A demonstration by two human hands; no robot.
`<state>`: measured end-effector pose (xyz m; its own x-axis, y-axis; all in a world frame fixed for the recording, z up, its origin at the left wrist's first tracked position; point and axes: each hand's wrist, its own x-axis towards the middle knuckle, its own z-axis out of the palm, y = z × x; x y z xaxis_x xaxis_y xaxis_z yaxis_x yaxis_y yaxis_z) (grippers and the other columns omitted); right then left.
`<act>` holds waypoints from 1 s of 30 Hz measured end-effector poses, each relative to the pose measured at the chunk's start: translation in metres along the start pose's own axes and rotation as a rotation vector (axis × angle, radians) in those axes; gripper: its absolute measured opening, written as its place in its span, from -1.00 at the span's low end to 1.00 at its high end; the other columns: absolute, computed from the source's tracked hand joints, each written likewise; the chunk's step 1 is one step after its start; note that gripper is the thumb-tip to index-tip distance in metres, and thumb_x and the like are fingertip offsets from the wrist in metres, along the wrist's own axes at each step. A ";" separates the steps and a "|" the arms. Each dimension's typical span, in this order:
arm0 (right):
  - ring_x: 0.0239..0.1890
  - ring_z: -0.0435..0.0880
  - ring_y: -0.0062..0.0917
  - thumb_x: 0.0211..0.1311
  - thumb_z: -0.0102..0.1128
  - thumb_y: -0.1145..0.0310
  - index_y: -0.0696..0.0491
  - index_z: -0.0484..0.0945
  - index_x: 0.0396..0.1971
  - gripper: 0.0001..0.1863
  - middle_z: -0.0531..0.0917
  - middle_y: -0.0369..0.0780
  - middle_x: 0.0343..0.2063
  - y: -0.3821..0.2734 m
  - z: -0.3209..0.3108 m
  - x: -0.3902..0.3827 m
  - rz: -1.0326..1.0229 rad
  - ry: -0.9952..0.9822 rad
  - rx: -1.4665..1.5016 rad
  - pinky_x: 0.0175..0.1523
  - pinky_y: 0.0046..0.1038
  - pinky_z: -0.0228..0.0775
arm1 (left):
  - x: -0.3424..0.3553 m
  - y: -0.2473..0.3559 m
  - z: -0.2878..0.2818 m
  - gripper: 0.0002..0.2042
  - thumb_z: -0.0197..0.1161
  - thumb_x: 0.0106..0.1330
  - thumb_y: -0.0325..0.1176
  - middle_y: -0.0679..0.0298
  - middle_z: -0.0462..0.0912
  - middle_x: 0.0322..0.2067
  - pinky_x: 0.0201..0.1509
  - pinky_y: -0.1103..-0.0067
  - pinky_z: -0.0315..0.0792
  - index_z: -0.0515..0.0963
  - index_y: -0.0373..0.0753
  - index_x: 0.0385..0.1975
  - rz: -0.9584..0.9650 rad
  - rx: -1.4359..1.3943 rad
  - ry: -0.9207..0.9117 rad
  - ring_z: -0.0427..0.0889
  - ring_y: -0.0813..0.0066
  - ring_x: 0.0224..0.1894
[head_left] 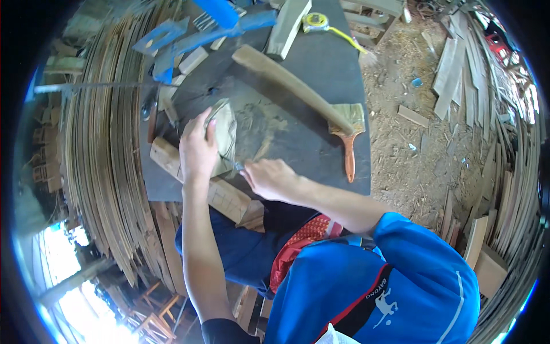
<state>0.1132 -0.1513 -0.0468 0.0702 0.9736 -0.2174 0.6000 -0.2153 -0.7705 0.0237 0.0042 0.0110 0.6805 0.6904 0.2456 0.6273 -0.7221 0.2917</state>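
Note:
My left hand (197, 149) grips a pale, flattish wooden piece (222, 129), held up over a marked wood block (228, 199) lying along the near edge of the dark work table (292, 172). My right hand (266, 178) is closed at the lower end of that piece, around something small and metallic-looking (238, 166) that I cannot make out. A long wooden bar (292, 80) lies diagonally beyond both hands, its end over the bristles of a wide paintbrush (349, 152) at the right.
Blue metal clamps or tools (212, 34), a yellow tape measure (315, 22) and wood offcuts (289, 26) occupy the far table. Long stacked boards (109, 143) line the left; more planks (452, 74) lean at right beside a shavings-covered floor (401, 166). My blue-shirted body is below.

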 end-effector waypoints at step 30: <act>-0.42 0.68 0.06 0.46 -0.05 0.15 0.17 0.51 -0.38 -0.62 0.66 0.08 -0.53 0.007 0.006 -0.052 0.088 0.049 -0.105 -0.30 0.03 0.54 | -0.011 0.001 -0.001 -0.57 0.22 0.33 -0.18 -0.15 0.64 -0.08 0.11 0.18 0.48 0.48 -0.04 0.20 -0.183 0.064 -0.119 0.60 -0.14 0.00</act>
<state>0.1094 -0.2043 -0.0442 0.1634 0.9545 -0.2496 0.6701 -0.2930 -0.6820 0.0162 -0.0039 0.0090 0.5905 0.8029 0.0823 0.7646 -0.5891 0.2614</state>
